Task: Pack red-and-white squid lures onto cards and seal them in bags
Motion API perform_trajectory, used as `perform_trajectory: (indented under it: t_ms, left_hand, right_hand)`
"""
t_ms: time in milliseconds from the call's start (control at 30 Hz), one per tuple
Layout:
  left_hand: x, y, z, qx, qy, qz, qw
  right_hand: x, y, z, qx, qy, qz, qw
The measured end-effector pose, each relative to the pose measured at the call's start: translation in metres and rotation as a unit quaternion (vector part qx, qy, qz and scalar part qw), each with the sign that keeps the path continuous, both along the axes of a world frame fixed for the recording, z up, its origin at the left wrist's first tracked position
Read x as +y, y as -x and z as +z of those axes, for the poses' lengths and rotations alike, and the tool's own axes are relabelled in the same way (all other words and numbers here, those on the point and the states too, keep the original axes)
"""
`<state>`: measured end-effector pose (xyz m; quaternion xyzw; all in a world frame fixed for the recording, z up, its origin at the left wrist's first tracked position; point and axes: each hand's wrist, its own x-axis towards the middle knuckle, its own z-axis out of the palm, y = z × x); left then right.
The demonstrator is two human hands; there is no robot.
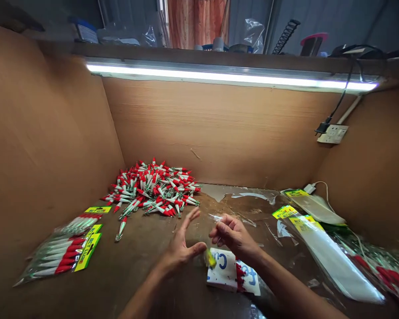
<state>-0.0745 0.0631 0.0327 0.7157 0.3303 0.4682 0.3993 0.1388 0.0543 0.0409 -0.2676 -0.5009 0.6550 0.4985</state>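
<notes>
My left hand is open, thumb and fingers spread, with nothing in its grasp. Close beside it, my right hand is closed in a pinch on a small clear plastic piece, whose exact kind I cannot make out. Below the hands lies a white and red box with blue handwriting. A blurred small yellow thing shows at its left edge, near my left thumb. Further back is a large heap of red and white fishing lures, with a single lure lying apart in front.
Packed lures with yellow-green header cards lie at left. At right are flat clear bags with similar cards, and more packed lures. Plastic scraps litter the tabletop. Wooden walls enclose it; a tube light and dangling plug hang above.
</notes>
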Motion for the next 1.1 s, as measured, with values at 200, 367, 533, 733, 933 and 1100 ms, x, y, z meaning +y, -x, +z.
perform_trajectory:
  t_ms: [200,367,533,733,933,1100]
  left_hand:
    - [0.01,-0.007,-0.022,-0.069,0.147,-0.066,0.985]
    - [0.025,0.007,-0.028,-0.027,0.164,0.076,0.983]
    - [0.033,0.024,-0.02,0.037,0.081,0.129,0.988]
    - [0.026,0.021,-0.014,0.113,0.034,0.08,0.99]
    - [0.02,0.019,-0.009,0.206,0.007,0.034,0.978]
    - [0.017,0.017,-0.009,0.263,-0.014,-0.001,0.965]
  right_hand:
    - [0.005,-0.006,-0.015,-0.028,0.049,-0.022,0.998]
    - [-0.013,-0.016,-0.029,-0.355,-0.126,-0.146,0.915]
    - [-0.05,-0.013,-0.031,-0.57,-0.232,0.01,0.788]
    - [-0.074,-0.027,-0.002,-0.535,-0.283,0.187,0.773]
    - [-0.103,-0.065,0.003,-0.557,-0.181,0.153,0.796]
    - [-0.119,-0.079,-0.013,-0.609,-0.098,-0.017,0.787]
